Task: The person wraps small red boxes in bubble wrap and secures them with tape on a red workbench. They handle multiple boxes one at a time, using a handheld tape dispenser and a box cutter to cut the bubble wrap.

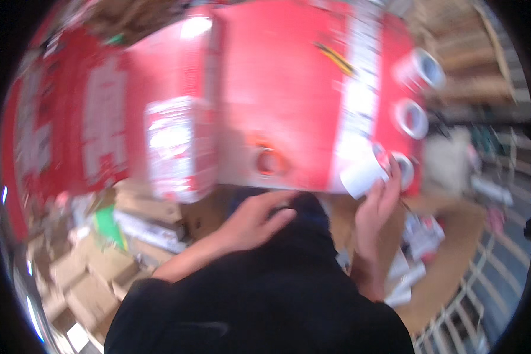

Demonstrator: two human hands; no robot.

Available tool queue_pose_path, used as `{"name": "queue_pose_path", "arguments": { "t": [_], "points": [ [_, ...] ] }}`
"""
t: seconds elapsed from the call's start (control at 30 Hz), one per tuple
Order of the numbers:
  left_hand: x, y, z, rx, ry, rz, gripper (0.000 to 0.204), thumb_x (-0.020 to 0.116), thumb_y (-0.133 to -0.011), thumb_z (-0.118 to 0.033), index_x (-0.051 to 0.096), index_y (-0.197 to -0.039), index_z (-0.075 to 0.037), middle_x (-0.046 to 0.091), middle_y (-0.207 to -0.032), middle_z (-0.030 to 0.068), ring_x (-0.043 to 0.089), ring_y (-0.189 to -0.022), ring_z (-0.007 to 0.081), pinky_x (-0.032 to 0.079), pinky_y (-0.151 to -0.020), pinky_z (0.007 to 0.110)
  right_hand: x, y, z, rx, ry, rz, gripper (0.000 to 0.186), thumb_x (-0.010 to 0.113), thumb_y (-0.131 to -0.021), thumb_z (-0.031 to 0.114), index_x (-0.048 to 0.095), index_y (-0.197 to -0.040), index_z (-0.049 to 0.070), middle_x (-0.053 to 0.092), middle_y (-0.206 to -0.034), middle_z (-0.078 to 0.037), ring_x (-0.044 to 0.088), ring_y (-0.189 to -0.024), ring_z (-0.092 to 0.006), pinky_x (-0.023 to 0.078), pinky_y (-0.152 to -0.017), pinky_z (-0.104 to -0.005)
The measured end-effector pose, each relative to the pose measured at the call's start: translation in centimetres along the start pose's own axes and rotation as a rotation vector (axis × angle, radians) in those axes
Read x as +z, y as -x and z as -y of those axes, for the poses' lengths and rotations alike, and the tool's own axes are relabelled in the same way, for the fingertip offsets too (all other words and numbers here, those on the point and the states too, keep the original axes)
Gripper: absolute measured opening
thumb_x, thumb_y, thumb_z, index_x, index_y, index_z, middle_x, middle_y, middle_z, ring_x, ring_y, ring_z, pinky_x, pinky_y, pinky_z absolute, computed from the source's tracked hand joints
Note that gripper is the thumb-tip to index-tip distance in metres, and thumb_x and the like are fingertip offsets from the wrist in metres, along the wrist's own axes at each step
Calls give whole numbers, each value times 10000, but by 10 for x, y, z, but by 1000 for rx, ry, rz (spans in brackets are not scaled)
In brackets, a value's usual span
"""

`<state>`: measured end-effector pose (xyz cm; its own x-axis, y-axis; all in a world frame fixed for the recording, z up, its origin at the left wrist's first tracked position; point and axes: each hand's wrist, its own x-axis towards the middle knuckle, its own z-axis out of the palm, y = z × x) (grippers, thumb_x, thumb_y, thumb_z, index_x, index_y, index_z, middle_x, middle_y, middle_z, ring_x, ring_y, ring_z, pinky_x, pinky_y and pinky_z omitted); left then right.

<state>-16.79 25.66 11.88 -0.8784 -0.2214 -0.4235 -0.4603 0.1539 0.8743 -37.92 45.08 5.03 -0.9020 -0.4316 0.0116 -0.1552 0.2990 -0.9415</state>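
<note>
Where the right hand (380, 203) meets the white roll (361, 176) near the front of the red bench (277, 76), finger closure cannot be told; slack contact could drop it. Left hand (252, 218): fingers apart.

Glare whitens the wrapped package (180, 144), blur softens both hands (252, 223) (379, 202), and corners fall black.

Blurred white lettering (105, 118) on red cardboard (68, 135), dark marks (366, 66) on white strip (355, 127); none readable.
</note>
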Motion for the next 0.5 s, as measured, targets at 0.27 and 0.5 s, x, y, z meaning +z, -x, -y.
{"name": "queue_pose_path", "arguments": {
  "t": [0.27, 0.5],
  "points": [
    [-31, 62, 6, 257, 264, -477, 818, 356, -1175, -518, 135, -1707, 62, 310, -1743, 231, 310, -1622, 347, 249, -1313, 434, 136, 45, 127, -715, 123, 853, 789, 750, -917, 94, 415, -1626, 11, 553, -1453, -268, 578, -1347, -447, 501, -1120, -502],
    [-90, 114, 78, 302, 1052, -721, 979, 223, -1089, -781, 310, -1686, -9, 452, -1677, 161, 486, -1499, 299, 356, -1239, 508, 215, 35, 179, -1021, 254, 937, 919, 860, -843, 239, 424, -1623, 24, 509, -1533, -261, 501, -1440, -447, 443, -1184, -516]
  ]
}}
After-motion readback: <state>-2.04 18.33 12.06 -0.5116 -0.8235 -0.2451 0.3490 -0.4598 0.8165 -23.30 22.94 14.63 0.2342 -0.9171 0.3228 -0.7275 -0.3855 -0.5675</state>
